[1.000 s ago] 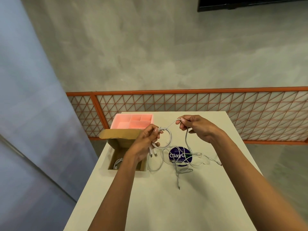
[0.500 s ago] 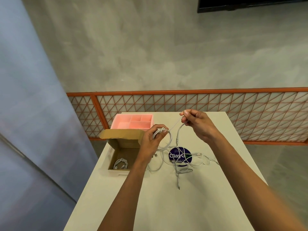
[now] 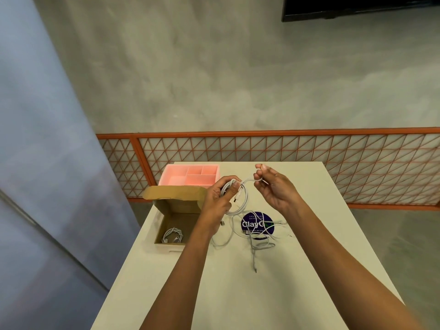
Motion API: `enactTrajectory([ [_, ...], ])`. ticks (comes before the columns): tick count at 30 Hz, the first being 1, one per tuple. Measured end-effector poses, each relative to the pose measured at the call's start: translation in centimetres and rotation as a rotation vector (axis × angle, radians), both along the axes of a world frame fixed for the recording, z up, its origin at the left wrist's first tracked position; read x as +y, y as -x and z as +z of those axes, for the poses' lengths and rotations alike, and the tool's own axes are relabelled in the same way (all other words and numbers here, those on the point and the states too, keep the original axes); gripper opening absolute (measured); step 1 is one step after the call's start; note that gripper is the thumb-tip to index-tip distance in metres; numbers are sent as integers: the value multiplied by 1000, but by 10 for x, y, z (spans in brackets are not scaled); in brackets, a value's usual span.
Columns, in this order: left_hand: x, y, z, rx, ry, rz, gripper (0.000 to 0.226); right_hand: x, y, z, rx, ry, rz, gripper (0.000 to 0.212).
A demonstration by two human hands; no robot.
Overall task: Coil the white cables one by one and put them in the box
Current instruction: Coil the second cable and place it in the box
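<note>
Above the table, my left hand point(image 3: 220, 198) grips a partly wound white cable coil point(image 3: 239, 203) whose loops hang below the fingers. My right hand point(image 3: 273, 186) pinches the free end of that same cable just to the right, a little higher than the coil. An open cardboard box point(image 3: 166, 244) stands at the table's left edge with one coiled white cable point(image 3: 172, 235) inside. A loose tangle of white cables point(image 3: 258, 241) lies on the table beneath my hands.
A pink compartment tray point(image 3: 190, 177) sits behind the box at the back left. A round purple sticker point(image 3: 256, 223) lies under the loose cables. The white table point(image 3: 238, 294) ends close to an orange lattice railing point(image 3: 333, 163).
The loop in my left hand has tightened into more turns. My right hand has shifted closer to the left hand, bringing the cable's end toward the coil.
</note>
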State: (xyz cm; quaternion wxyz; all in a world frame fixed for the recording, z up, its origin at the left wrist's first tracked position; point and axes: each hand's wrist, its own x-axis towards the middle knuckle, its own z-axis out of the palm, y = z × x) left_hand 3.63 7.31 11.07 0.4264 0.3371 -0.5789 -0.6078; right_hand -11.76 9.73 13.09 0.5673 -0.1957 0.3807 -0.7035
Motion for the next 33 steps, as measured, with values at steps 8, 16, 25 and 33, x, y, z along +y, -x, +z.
enactTrajectory([
  [8,-1,7,-5,60,48,62,9,-1,-25,-19,-11,-110,108,20],
  [16,-4,5,-10,-34,219,181,8,10,-27,3,573,-236,303,30],
  [25,-11,2,-13,-88,157,302,10,14,-29,10,923,-138,301,21],
  [33,-13,6,-17,-116,195,427,6,13,-46,14,1751,-310,-35,21],
])
